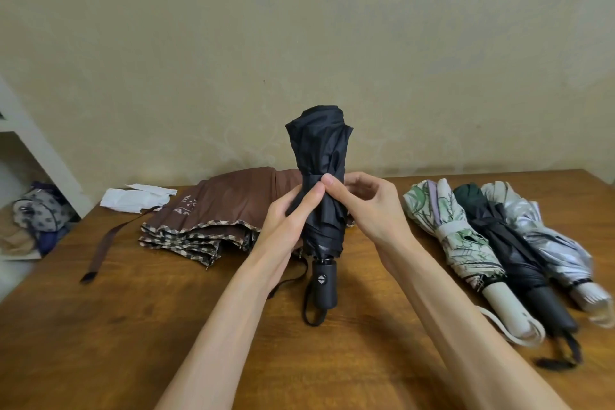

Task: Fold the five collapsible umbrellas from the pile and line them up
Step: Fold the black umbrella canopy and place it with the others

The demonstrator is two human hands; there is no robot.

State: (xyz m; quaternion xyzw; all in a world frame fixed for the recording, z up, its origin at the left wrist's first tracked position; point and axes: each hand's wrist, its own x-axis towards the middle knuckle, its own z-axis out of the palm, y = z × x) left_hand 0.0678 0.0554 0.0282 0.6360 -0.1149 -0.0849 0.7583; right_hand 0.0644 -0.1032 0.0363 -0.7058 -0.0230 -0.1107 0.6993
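while the black umbrella (319, 150) stands between them, left hand (288, 215) and right hand (371, 206) pinch its middle.

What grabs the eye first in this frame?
A black umbrella stands upright on its handle at the centre of the wooden table, held at mid-height by the left hand and right hand. To the right, three folded umbrellas lie side by side; behind left, a brown umbrella lies flattened, not yet rolled.
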